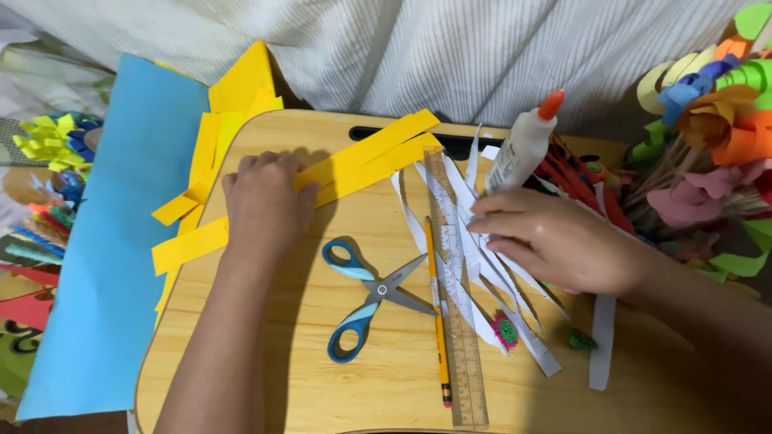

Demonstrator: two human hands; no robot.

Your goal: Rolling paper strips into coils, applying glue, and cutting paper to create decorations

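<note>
- wooden table (pixel 322 386) carries everything, blue paper sheet (pixel 121 241) along its left edge
- yellow paper strips (pixel 362 157) fan across the table's top left; left hand (pixel 265 201) lies flat on them, fingers spread, no grip closed
- white paper strips (pixel 482 273) right of centre; right hand (pixel 555 237) presses on them palm down, nothing pinched
- clear ruler (pixel 458 321) and pencil (pixel 438 321) side by side, just left of the white strips
- scissors (pixel 370 297) open, between the hands
- glue bottle (pixel 523 145) just above the right hand

One head camera looks steeply down, from close above, onto the wooden lap table (pixel 386 386) filling the frame.
</note>
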